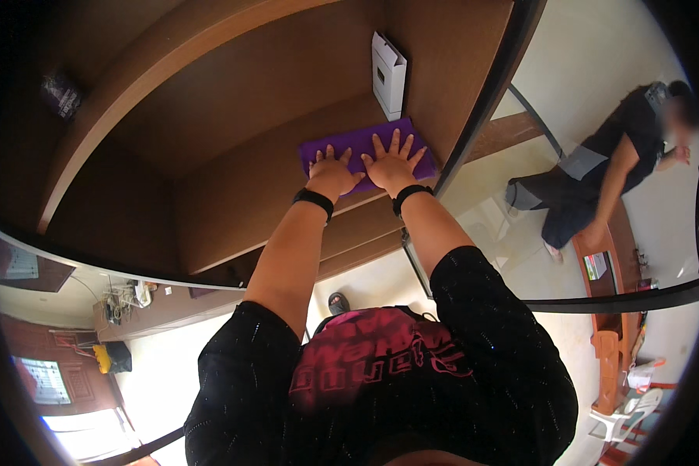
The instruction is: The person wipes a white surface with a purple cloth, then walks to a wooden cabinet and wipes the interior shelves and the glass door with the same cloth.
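A folded purple cloth (352,138) lies flat on the brown wooden shelf (239,198), close to its right side panel. My left hand (333,175) rests palm down on the cloth's left part. Spread fingers of my right hand (393,164) press on its right part. Both hands are flat, and neither grips anything. Just behind the cloth a white paper box (389,78) with a small dark label stands upright near the side panel (442,76).
A curved wooden shelf edge (169,64) runs above my hands, with a dark printed packet (63,96) at its far left. To the right, beyond the dark frame post (483,93), a person (600,157) leans by a wooden desk (620,244). A white plastic chair (632,413) stands lower right.
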{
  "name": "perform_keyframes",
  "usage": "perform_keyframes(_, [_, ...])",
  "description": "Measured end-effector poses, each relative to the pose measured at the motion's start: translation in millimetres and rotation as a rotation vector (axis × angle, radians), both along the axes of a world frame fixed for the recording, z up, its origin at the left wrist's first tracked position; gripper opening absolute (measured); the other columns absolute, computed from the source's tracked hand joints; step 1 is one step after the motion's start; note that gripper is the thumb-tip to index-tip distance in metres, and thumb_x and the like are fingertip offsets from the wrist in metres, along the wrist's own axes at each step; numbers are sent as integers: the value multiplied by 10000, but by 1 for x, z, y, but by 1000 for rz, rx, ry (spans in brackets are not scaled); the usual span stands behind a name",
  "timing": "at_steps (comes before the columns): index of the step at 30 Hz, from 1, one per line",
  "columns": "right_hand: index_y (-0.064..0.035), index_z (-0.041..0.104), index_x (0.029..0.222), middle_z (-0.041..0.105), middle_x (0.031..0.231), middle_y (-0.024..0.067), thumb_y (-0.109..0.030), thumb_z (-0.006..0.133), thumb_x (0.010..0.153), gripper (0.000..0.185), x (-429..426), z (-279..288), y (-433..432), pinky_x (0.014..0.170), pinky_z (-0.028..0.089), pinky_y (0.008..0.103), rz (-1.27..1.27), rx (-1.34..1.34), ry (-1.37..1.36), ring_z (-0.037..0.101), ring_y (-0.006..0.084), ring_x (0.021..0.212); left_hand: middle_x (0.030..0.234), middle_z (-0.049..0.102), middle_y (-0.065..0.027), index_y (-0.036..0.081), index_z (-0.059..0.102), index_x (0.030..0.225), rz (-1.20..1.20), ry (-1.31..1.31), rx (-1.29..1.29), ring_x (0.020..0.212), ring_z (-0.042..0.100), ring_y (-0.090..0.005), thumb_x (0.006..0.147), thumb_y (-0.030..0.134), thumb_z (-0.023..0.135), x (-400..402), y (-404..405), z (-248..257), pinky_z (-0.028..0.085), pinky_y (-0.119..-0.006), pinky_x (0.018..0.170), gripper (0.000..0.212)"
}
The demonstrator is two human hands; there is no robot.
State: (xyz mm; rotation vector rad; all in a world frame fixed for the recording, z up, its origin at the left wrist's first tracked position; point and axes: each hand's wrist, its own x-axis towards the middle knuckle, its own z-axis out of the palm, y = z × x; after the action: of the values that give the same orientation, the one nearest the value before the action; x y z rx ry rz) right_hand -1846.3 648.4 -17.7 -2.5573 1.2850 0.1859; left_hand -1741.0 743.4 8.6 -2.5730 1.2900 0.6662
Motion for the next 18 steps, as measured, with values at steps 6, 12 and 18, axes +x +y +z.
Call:
perform_keyframes(6, [-317,172,1590,-35,1664,141,-588,289,1004,656,3,17,6,1101,-70,740,-47,34,26,-60,437,1509,1663,-7,-153,267,145,1600,-14,31,-111,1527,-5,-380,956,640,417,6,10,-7,38,-511,1221,792])
perform_keyframes(12, [-288,218,1584,47,1658,163,-608,303,996,674,-8,7,14,1106,-41,745,-2,-54,-10,2,442,1509,1662,-24,-162,250,150,1601,-47,5,-198,1526,-46,-380,958,664,362,5,26,-19,-43,-520,1208,793])
perform_keyframes(18, [-251,252,1577,97,1649,180,-588,327,999,674,-25,5,15,1116,-14,736,128,-148,-34,62,451,1503,1662,5,-165,245,155,1600,39,-36,-200,1521,-32,-406,967,653,341,-29,42,-13,-34,-536,1203,775])
